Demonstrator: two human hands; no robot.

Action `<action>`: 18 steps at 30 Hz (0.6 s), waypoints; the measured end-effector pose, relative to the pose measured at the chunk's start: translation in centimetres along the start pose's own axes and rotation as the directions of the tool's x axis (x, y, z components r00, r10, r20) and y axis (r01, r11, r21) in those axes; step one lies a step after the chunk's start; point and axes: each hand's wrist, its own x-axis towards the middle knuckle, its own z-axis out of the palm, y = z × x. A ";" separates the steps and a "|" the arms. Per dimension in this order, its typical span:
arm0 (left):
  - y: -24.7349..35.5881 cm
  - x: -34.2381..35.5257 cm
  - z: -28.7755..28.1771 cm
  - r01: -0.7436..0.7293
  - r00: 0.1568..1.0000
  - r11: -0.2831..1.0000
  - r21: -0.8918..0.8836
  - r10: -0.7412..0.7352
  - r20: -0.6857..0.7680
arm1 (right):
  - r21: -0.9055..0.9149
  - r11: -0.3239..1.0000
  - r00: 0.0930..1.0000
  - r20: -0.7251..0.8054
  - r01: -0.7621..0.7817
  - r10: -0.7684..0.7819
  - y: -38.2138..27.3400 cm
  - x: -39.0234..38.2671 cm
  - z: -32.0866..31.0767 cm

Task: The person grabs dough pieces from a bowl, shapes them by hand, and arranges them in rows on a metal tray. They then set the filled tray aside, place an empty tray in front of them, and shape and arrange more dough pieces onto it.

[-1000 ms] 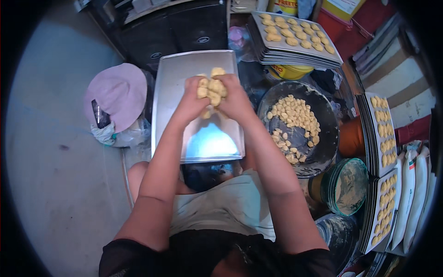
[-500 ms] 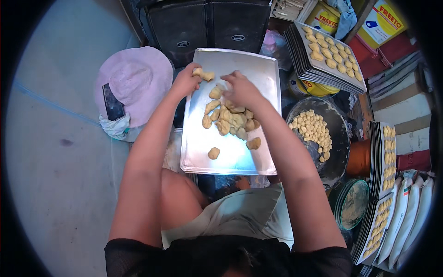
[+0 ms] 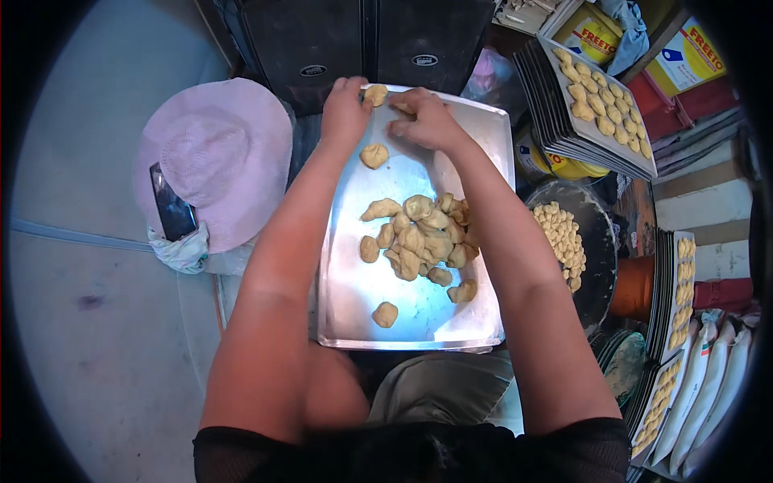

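Note:
A shiny metal tray [image 3: 342, 310] lies before me with a heap of yellowish dough pieces [image 3: 427, 237] near its middle. At the tray's far left corner my left hand [image 3: 346, 117] has its fingers curled about a dough piece [image 3: 375, 96]. My right hand [image 3: 428, 121] is beside it at the far edge, thumb and fingers bent around another dough piece [image 3: 407, 108], partly hidden. One rounded dough lump [image 3: 374, 155] sits alone just nearer than the hands. Another single lump [image 3: 385, 314] lies toward the near left.
A pink hat [image 3: 217, 161] with a dark phone [image 3: 173, 201] lies to the left. Black speaker-like boxes [image 3: 306, 48] stand behind the tray. At right are stacked trays of shaped dough [image 3: 600, 105], a dark basin [image 3: 596, 282] of small dough balls and white sacks [image 3: 708, 386].
Both my hands have moved to the tray's far edge, the left one carrying dough to the corner. The view has shifted, and the tray appears larger.

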 end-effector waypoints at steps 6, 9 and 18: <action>-1.3 0.7 -1.2 -0.151 0.953 0.971 -0.187 0.194 0.232 | -0.118 0.987 0.994 -0.023 0.106 -0.110 -1.2 -2.1 1.3; -0.3 0.6 -0.7 -0.006 0.962 0.991 -0.133 0.042 0.270 | -0.128 0.992 1.000 -0.011 -0.007 0.006 1.6 -0.2 -0.1; 0.6 -1.2 0.6 -0.421 0.897 0.891 0.170 0.381 0.226 | -0.203 0.974 0.993 -0.035 0.104 -0.114 2.9 -1.6 -1.4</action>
